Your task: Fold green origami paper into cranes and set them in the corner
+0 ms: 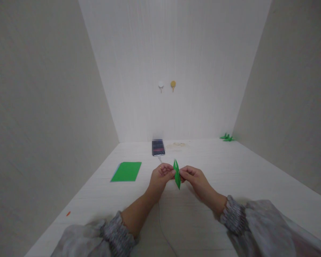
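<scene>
A piece of folded green origami paper (177, 175) is held up between my two hands, narrow and pointed, with two slim tips at its far end and one point at the near end. My left hand (162, 175) pinches its left side between thumb and fingers. On the opposite side, my right hand (192, 175) grips it the same way. The fingertips behind the paper are partly hidden. To the left, a stack of square green paper (126, 171) lies flat on the white table (139, 210).
A phone (158, 147) leans near the back wall, with a white cable (160, 221) running toward me under my left arm. Several small green folded figures (227, 137) stand in the back right corner. Two hooks (173, 84) are on the wall. An orange scrap (68, 213) lies left.
</scene>
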Available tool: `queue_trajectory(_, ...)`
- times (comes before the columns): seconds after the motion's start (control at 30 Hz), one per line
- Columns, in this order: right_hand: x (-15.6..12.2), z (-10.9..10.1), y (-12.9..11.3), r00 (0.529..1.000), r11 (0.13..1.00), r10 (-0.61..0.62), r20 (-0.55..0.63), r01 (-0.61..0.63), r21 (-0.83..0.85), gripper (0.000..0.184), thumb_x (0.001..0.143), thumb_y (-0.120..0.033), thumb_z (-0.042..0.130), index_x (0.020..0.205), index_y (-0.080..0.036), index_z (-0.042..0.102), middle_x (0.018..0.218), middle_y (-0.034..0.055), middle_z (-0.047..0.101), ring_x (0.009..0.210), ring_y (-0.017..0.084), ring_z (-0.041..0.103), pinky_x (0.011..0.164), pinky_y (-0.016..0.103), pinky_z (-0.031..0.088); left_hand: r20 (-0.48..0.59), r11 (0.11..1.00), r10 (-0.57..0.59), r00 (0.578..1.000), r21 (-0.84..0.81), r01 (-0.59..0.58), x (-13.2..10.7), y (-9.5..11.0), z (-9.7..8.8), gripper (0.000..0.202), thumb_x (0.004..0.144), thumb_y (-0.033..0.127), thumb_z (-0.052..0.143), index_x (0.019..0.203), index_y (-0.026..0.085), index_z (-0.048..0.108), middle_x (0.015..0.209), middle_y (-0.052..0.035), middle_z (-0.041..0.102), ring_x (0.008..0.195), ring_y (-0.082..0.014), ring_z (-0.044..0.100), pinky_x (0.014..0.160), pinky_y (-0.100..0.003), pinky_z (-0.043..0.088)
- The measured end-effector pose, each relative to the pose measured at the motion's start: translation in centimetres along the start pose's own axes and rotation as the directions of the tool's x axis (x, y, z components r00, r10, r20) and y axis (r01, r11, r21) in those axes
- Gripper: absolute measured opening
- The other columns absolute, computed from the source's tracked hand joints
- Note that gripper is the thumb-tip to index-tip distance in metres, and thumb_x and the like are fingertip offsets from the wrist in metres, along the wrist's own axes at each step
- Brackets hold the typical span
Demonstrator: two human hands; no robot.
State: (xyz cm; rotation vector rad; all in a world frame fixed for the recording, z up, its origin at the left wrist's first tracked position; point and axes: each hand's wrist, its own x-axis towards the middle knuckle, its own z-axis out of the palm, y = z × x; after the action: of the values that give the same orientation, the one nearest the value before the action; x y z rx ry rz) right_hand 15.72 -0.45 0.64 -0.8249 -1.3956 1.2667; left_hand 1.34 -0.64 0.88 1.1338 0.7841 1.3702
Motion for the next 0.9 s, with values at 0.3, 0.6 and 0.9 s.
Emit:
queue_trajectory(0.3, 0.0, 0.2, -0.3, 1.0, 0.997, 0.026, 0.001, -0.026, -0.072, 0.017, 0.066, -0.031, 0.058, 0.062, -0.015, 0.059, 0.054, -0.0019, 0.052, 0.052, 0.01, 0.046, 0.052, 0.024, 0.036, 0.114, 0.989, -0.094, 0.989, -0.107, 0.106, -0.2, 0.1, 0.2, 0.03, 0.059, 0.019, 0.067, 0.082, 0.014, 0.049, 0.071, -0.0015, 0.06, 0.059, -0.0135, 0.058, 0.065, -0.032, 0.045)
queue_trajectory(0.6, 0.1, 0.1, 0.6, 1.0, 0.985, -0.01, -0.01, 0.008, -0.173, 0.018, 0.07, -0.033, 0.055, 0.064, -0.016, 0.053, 0.056, -0.0024, 0.051, 0.052, 0.01, 0.047, 0.05, 0.022, 0.037, 0.205, 0.995, -0.095, 0.974, 0.004, 0.096, -0.2, 0.0, 0.0, 0.021, 0.064, 0.025, 0.065, 0.078, 0.01, 0.057, 0.074, -0.0037, 0.06, 0.068, -0.0124, 0.055, 0.071, -0.027, 0.042)
queue_trajectory(0.9, -0.1, -0.3, -0.1, 1.0, 0.991, -0.022, 0.011, 0.023, -0.133, 0.018, 0.068, -0.032, 0.058, 0.058, -0.017, 0.058, 0.053, -0.0019, 0.053, 0.052, 0.011, 0.047, 0.052, 0.024, 0.037, 0.202, 0.994, -0.105, 0.974, 0.029, 0.101, -0.4, 0.3, 0.2, 0.027, 0.061, 0.031, 0.067, 0.077, 0.011, 0.057, 0.07, -0.0034, 0.06, 0.065, -0.0136, 0.057, 0.07, -0.029, 0.042)
